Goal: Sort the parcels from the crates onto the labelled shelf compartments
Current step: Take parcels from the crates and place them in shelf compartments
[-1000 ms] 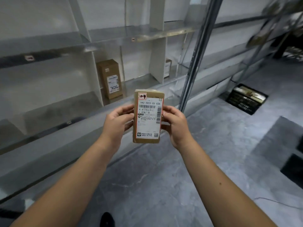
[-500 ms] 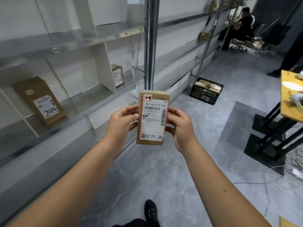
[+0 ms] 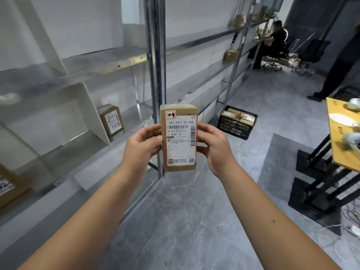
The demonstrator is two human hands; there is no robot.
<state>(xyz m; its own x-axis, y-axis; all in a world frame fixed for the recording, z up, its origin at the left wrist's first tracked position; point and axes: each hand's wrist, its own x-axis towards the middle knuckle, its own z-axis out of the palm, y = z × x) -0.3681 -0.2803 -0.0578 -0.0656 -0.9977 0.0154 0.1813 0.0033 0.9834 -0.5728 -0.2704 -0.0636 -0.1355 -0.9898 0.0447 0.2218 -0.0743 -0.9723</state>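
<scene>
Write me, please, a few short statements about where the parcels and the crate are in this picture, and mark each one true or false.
1. The left hand and the right hand both grip the labelled parcel, which is held upright. True.
2. The black crate on the floor holds nothing. False: cardboard parcels lie in it.
3. A second brown parcel stands on the shelf, to the left of the held one. True.
4. The labelled parcel lies on the wooden table. False: it is held in the air, apart from the table at the right.
</scene>
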